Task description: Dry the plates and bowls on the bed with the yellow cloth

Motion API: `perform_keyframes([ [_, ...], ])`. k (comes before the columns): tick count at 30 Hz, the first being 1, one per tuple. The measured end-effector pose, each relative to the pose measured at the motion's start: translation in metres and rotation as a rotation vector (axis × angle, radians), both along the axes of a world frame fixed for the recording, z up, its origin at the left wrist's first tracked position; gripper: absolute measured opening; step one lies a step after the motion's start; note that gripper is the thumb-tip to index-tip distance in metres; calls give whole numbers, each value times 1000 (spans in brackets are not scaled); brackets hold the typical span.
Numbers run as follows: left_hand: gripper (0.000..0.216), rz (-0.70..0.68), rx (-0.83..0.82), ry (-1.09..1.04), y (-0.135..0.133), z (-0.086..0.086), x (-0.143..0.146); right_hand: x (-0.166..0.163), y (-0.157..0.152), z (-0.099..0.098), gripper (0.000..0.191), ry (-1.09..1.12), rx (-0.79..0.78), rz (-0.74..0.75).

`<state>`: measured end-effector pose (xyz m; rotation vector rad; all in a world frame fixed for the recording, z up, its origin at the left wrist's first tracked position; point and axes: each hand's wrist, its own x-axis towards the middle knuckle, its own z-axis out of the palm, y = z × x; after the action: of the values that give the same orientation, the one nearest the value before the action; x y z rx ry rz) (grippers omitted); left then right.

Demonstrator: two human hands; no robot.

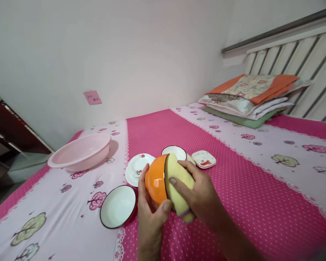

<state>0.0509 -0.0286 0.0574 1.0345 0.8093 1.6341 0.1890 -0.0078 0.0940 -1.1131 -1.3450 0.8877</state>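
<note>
My left hand (149, 214) grips an orange bowl (155, 179) from below, tilted on its side with the opening facing right. My right hand (201, 197) presses a yellow sponge (178, 181) into the bowl's mouth, fingers wrapped round it. Both hands hover low over the pink dotted bedsheet (247, 203). Just left of my left hand lies a red-rimmed white bowl (118, 206), upright on the sheet.
A pink plastic basin (80, 152) sits at the left. Behind the orange bowl lie a flowered white plate (138, 167), a dark-rimmed white bowl (175, 151) and a small square dish (204, 158). Folded bedding and pillows (247, 98) are stacked at the back right by the headboard.
</note>
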Motion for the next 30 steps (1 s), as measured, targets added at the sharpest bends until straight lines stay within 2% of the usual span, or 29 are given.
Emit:
perform_keyframes([
  [3,100,-60,5,12,2,-4,-3,0,-4,4,33,67,-18,139],
  [6,98,-94,-11,32,3,-6,-11,0,-7,8,24,3,1,284],
  [9,96,-88,-32,54,4,-6,-18,2,-9,9,29,-155,164,420],
  [12,92,-66,-39,58,5,-6,-21,4,-11,6,33,-426,320,462],
  [15,84,-68,-80,36,7,-5,-21,8,-14,-1,31,-662,385,379],
  [18,73,-43,-156,-64,10,-3,-20,20,-13,-5,32,-723,428,225],
  [21,64,-31,-211,-165,13,-3,-19,36,-10,2,38,-620,390,36],
  [25,60,-80,-210,-178,15,-3,-16,46,-8,17,29,-363,270,-278],
  [27,62,-139,-201,-91,14,-4,-15,41,-8,19,29,-332,341,-394],
  [28,63,-168,-197,-40,13,-4,-14,37,-9,18,32,-356,412,-412],
  [30,65,-211,-187,37,12,-5,-15,30,-10,14,45,-469,529,-299],
])
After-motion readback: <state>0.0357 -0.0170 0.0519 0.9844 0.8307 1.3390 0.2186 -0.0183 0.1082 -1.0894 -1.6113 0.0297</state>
